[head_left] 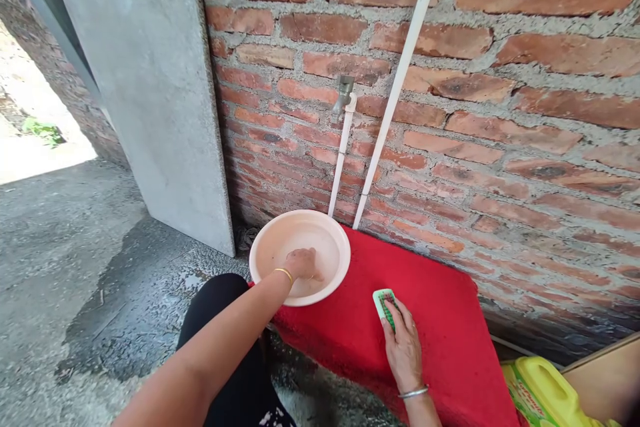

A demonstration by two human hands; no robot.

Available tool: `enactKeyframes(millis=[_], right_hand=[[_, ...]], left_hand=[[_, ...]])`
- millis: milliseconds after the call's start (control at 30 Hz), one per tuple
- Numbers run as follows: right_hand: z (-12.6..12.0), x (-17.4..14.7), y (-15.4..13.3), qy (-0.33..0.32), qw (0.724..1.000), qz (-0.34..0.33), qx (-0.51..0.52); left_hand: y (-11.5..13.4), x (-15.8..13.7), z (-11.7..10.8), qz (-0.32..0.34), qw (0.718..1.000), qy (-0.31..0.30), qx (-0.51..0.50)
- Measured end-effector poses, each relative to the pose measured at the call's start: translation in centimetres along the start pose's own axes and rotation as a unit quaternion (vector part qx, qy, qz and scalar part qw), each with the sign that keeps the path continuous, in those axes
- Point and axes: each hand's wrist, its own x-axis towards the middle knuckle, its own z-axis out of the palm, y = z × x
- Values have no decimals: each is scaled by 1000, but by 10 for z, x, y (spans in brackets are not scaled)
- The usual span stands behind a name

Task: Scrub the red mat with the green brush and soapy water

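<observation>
My left hand (301,263), with a gold bangle at the wrist, reaches into a pale pink basin (256,265) of cloudy water. Its fingers are curled together and partly under the surface, so whatever they hold, if anything, is hidden. The basin sits on the left end of a bench or table covered with a red cloth (345,330). To the right of the basin, my right hand (403,347), wearing a silver bangle, grips a green scrubbing brush (383,303) with its bristles facing up, low over the red cloth or resting on it.
Behind the cloth rises a brick wall (430,167) with a tap (343,97) and white pipes (395,93). A grey slab (145,100) leans at the left above wet concrete floor (135,307). A yellow detergent jug (543,387) stands at the lower right.
</observation>
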Motion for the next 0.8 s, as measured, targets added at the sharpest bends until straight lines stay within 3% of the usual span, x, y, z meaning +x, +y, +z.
enactKeyframes(millis=[133, 300, 500, 667, 800], right_hand=[[5, -3, -14, -38, 999, -18, 17], [17, 28, -19, -43, 999, -13, 5], [5, 58, 24, 18, 999, 27, -42], [-21, 47, 62, 75, 993, 53, -70], [-32, 29, 66, 84, 993, 51, -58]], left_hand=[[0, 0, -1, 1, 1000, -1, 3], [0, -4, -3, -1, 1000, 1, 8], [0, -3, -1, 0, 1000, 10, 0], [1, -3, -3, -11, 1000, -3, -1], [4, -6, -5, -6, 1000, -7, 1]])
